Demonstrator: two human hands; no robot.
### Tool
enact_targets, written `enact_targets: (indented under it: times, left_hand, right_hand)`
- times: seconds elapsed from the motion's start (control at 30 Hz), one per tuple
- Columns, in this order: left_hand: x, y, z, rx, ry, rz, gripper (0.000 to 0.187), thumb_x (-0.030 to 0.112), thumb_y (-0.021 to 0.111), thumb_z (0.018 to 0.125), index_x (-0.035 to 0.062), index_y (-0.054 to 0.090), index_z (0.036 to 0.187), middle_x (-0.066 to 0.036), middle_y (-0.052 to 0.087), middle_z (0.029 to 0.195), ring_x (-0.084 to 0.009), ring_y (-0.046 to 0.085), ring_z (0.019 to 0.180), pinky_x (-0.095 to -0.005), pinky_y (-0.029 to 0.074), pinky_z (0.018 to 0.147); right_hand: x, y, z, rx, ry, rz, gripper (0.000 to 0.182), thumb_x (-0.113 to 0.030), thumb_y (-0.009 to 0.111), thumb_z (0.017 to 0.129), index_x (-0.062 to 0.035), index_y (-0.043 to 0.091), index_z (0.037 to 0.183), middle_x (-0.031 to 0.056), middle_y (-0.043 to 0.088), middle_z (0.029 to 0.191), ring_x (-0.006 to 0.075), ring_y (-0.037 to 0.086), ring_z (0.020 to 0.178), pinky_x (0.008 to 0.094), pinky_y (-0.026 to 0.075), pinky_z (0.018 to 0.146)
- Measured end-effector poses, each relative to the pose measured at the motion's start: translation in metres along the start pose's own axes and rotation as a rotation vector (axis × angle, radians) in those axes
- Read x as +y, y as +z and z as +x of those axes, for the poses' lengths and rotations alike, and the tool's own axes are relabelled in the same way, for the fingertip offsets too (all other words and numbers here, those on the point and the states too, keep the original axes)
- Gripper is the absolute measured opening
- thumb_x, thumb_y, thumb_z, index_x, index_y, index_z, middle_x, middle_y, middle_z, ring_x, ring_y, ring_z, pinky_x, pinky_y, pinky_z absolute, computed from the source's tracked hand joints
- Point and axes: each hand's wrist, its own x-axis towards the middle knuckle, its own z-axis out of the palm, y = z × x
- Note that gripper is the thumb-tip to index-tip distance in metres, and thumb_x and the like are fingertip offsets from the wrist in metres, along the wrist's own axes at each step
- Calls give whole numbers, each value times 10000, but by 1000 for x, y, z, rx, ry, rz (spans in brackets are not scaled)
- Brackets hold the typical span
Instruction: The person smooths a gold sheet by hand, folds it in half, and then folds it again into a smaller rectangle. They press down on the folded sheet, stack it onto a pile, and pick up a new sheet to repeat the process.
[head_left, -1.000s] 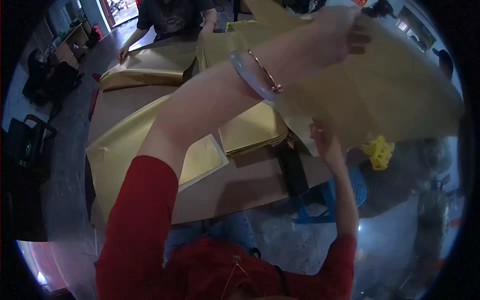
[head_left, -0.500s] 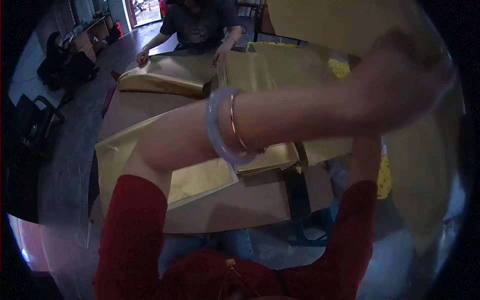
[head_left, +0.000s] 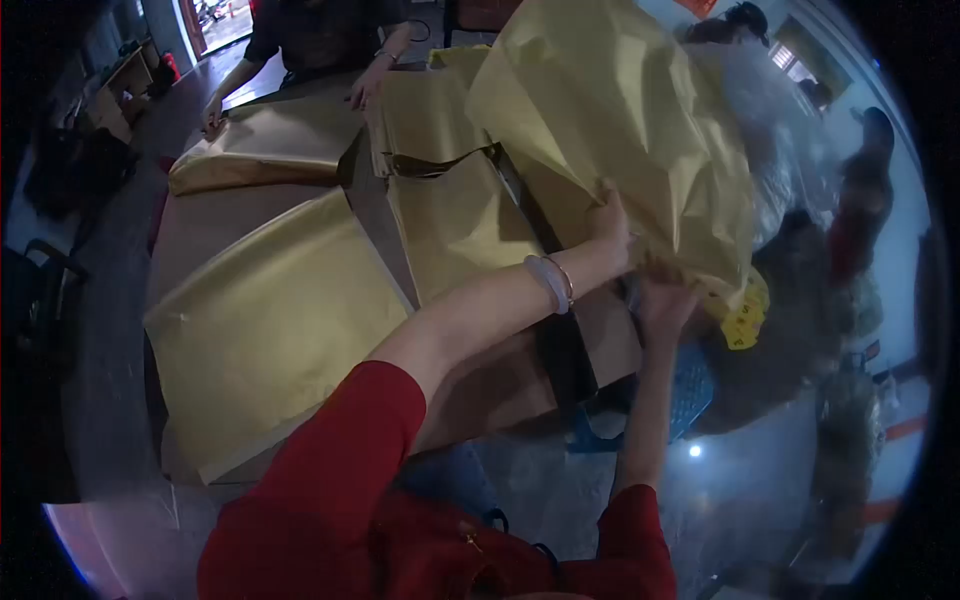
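Note:
A large gold-coloured sheet point(head_left: 620, 120), creased and bulging, rises over the right side of the table. My left hand point(head_left: 612, 228), below a pale bangle and a thin metal one, is closed on its lower edge. Close beside it, my right hand point(head_left: 665, 298) has its fingers bent around the sheet's lower right edge, partly hidden by it. Under my left forearm lies a gold stack point(head_left: 460, 225), with a long black strip point(head_left: 565, 355) along its right side. Another gold sheet point(head_left: 285, 305) lies flat at the left.
Across the table point(head_left: 490, 395), a person point(head_left: 325, 40) rests both hands by a folded gold sheet point(head_left: 265, 140). A yellow printed piece point(head_left: 745, 315) hangs near my right hand, above a blue plastic stool point(head_left: 695, 390). Clear plastic point(head_left: 770, 140) stands behind at right.
My left arm has come down from high across the view to beside my right hand. The large sheet now bulges higher, and the flat sheet and stack are uncovered. The view has turned right.

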Motion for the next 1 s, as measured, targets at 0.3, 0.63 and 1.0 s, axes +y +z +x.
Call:
enact_targets:
  times: [0.3, 0.63, 1.0]
  left_hand:
    - [-33, -13, 26, 202, -27, -91, 569, 414, 440, 955, -19, 337, 1310, -190, 495, 1232, -326, 570, 1065, -450, 537, 851]
    - [37, -66, 20, 175, 61, -7, 413, 211, 498, 919, 13, 373, 1259, -146, 455, 1224, -295, 527, 1083, -471, 426, 984]
    - [9, -66, 45, 166, -120, 53, 344, 178, 416, 973, 19, 373, 1274, -149, 492, 1228, -308, 520, 1117, -453, 472, 953]
  right_hand:
    - [-34, -52, 111, -96, -485, -1236, 425, -60, 628, 841, -3, 464, 1228, 96, 558, 1144, 169, 583, 987, 295, 492, 645]
    - [-31, -51, 195, 219, -354, -1192, 494, -44, 622, 800, 21, 434, 1252, 128, 545, 1152, 210, 569, 1000, 324, 484, 715]
    - [-31, -59, 210, 203, -358, -974, 570, -27, 615, 756, 47, 401, 1278, 162, 531, 1161, 255, 553, 1014, 355, 475, 793]
